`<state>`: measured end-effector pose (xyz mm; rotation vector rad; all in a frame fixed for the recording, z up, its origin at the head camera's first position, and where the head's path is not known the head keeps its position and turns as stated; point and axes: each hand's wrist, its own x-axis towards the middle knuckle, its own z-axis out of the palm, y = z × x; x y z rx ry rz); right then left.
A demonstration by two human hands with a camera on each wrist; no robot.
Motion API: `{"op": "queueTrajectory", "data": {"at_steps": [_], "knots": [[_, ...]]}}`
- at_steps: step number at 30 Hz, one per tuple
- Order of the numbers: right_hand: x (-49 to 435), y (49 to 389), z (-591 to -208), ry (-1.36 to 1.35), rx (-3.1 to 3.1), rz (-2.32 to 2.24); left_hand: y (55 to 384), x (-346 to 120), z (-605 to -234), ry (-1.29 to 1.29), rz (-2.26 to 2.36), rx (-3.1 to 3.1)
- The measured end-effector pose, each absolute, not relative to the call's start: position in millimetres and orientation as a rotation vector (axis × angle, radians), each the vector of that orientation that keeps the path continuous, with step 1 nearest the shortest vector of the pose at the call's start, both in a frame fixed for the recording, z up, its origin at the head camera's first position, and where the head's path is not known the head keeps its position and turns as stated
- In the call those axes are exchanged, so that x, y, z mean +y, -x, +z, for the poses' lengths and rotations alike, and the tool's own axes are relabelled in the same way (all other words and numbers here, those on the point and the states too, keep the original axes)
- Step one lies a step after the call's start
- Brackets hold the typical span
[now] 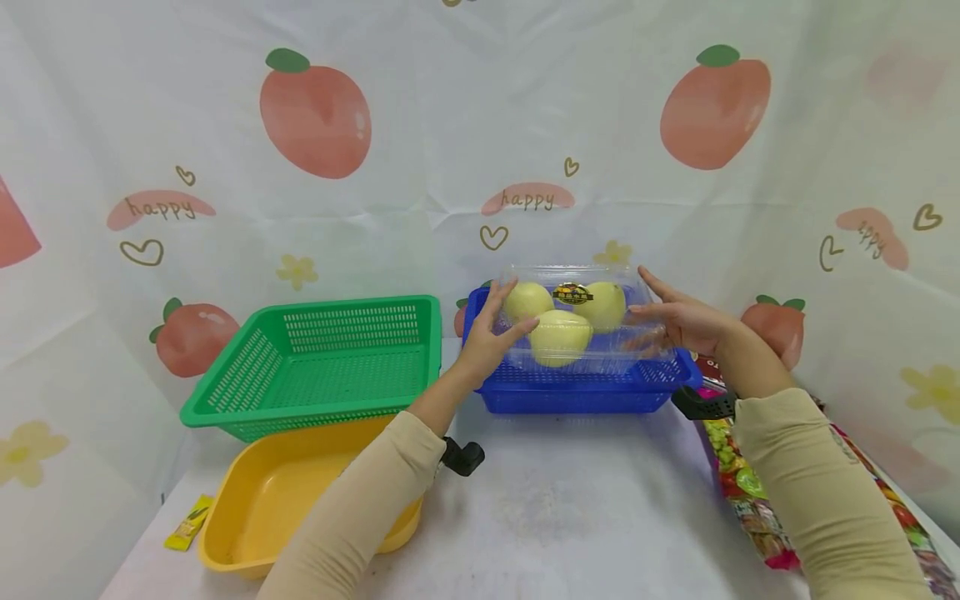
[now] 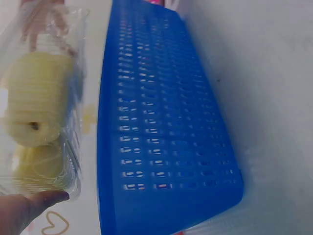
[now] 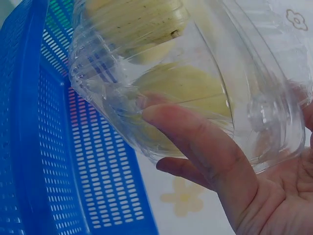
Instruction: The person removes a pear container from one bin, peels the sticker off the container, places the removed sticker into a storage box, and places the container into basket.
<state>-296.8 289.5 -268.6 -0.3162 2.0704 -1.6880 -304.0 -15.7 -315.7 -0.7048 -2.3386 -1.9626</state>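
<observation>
A clear plastic fruit box (image 1: pixel 637 342) with a dark label on its lid holds three round, pale yellow-green fruits (image 1: pixel 561 337). Between them, both hands grip it by its two ends, tilted over the blue basket (image 1: pixel 573 400). On the left end is my left hand (image 1: pixel 487 342), its thumb at the box's near side; the thumb also shows at the box edge in the left wrist view. My right hand (image 1: pixel 682 321) holds the other end with fingers spread, and its thumb and fingers (image 3: pixel 195 137) press the clear wall in the right wrist view.
Left of the blue basket stands a green basket (image 1: pixel 352 414), with a yellow basin (image 1: pixel 255 500) in front of it. A small yellow packet (image 1: pixel 189 523) lies by the basin. Colourful printed packaging (image 1: pixel 738 483) lies under the right forearm. A white patterned curtain (image 1: pixel 480 108) hangs behind.
</observation>
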Motion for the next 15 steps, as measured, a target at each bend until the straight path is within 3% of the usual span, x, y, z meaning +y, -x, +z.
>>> {"op": "queueTrajectory", "data": {"at_steps": [15], "knots": [[270,277,-276,0.244,2.328,-1.617,285,-20,-316,0.646,-1.953,-2.318]]}}
